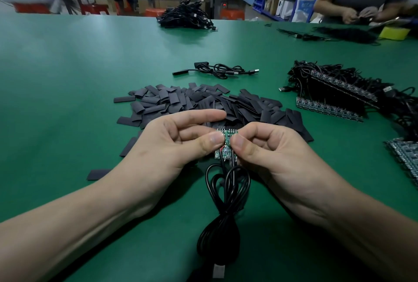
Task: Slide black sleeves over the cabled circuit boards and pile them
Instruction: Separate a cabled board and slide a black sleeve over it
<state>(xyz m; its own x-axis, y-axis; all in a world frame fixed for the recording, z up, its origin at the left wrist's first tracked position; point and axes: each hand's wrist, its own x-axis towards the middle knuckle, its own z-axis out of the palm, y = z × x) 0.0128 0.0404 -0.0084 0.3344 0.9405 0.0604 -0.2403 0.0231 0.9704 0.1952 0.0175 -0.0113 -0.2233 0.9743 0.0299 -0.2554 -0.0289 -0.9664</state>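
The green worktop (pixel 67 66) lies open along the whole left side. A wide heap of black sleeves (pixel 199 100) blocks the middle, with one sleeved cable (pixel 217 71) lying a little beyond it. A tangled stack of cabled boards (pixel 339 94) fills the right.

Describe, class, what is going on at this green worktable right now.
A person's left hand and right hand pinch a small green circuit board, its black cable trailing toward the camera. No sleeve is on it yet. A heap of flat black sleeves lies just beyond the hands; more cabled boards are stacked to the right.
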